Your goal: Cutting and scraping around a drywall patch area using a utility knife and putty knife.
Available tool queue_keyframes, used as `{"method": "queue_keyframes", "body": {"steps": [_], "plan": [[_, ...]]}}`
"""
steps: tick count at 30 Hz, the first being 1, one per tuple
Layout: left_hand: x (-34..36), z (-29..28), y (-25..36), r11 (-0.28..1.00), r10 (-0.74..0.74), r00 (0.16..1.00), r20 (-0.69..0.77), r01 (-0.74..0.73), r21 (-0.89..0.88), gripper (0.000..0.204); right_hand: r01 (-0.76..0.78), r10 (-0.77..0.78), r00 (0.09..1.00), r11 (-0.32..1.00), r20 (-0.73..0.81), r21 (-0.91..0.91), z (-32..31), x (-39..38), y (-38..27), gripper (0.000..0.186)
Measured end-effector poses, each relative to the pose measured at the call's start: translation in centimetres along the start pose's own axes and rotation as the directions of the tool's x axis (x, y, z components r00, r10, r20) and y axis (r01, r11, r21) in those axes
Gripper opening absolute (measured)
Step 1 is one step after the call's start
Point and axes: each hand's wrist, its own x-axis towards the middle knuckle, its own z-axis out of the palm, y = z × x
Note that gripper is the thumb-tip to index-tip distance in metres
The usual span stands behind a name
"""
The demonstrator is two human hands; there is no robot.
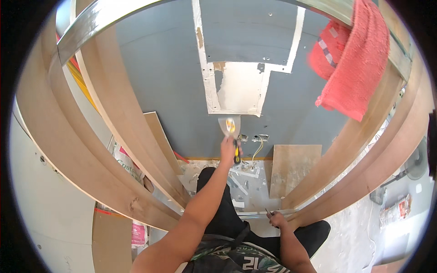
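Note:
Out in front of me, my left hand (228,148) is closed round the black-and-yellow handle of a putty knife (235,126). Its broad blade points up at the grey wall, just below a white, partly bare patch (243,88) with rough plastered edges. Whether the blade touches the wall I cannot tell. Low on the right, near my knee, my right hand (276,220) is closed on a slim tool (268,211) with a thin metal tip. Most of that tool is hidden in the fingers, beside a metal rail (248,213).
Wooden studs (107,95) curve up on both sides, under a metal track (102,20). A red towel (359,68) hangs at upper right. Wires poke from a wall opening (261,138) right of the putty knife. A board (296,166) leans against the wall; scraps (239,184) litter the floor.

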Motion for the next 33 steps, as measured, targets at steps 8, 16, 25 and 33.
{"method": "queue_keyframes", "body": {"steps": [8,16,25,33], "plan": [[7.3,5.6,15.0,0.955,0.291,0.955,0.065,-0.285,-0.087,0.031,-0.079,0.083,0.996,0.982,0.019,-0.173,1.3,0.0,1.5,0.052],[10.8,4.2,15.3,0.942,0.31,0.947,0.089,-0.318,0.108,0.038,-0.022,-0.003,0.997,0.947,-0.076,-0.32,3.5,1.9,4.9,0.051],[11.8,4.7,14.6,0.911,0.345,0.933,0.101,-0.359,0.203,0.043,0.06,-0.123,0.971,0.955,-0.205,-0.289,2.9,2.3,4.0,0.05],[11.4,6.3,13.9,0.926,0.336,0.935,0.115,-0.35,0.138,0.043,0.064,-0.153,0.939,0.958,-0.308,-0.28,1.6,0.8,3.2,0.048]]}}
